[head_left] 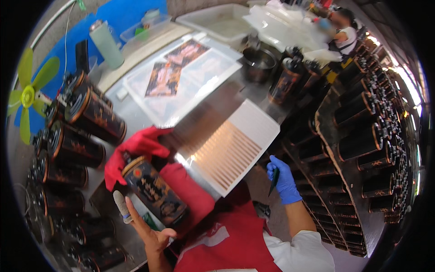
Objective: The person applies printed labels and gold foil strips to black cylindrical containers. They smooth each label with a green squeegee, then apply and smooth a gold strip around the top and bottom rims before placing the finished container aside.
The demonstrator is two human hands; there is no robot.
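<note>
A black ceramic-looking jar (156,192) with orange bands and gold decoration lies tilted on a red cloth (136,149) close to my body. My bare left hand (152,233) is beside the jar's lower left side. Its fingers are stretched apart, with a pale finger cot (121,206) on one of them. A white and green item (152,217) shows partly between this hand and the jar. At the right, my blue-gloved right hand (283,177) is closed around a small dark flat tool (274,182) that points downward; its exact kind is unclear.
Ahead, a white tray (206,93) holds printed decal sheets (163,79); nearer is a ribbed white tray (267,124). Dark jars (77,147) crowd the left, and racks of jars (360,143) fill the right. A green fan (28,96) stands far left; a person (346,38) sits far right.
</note>
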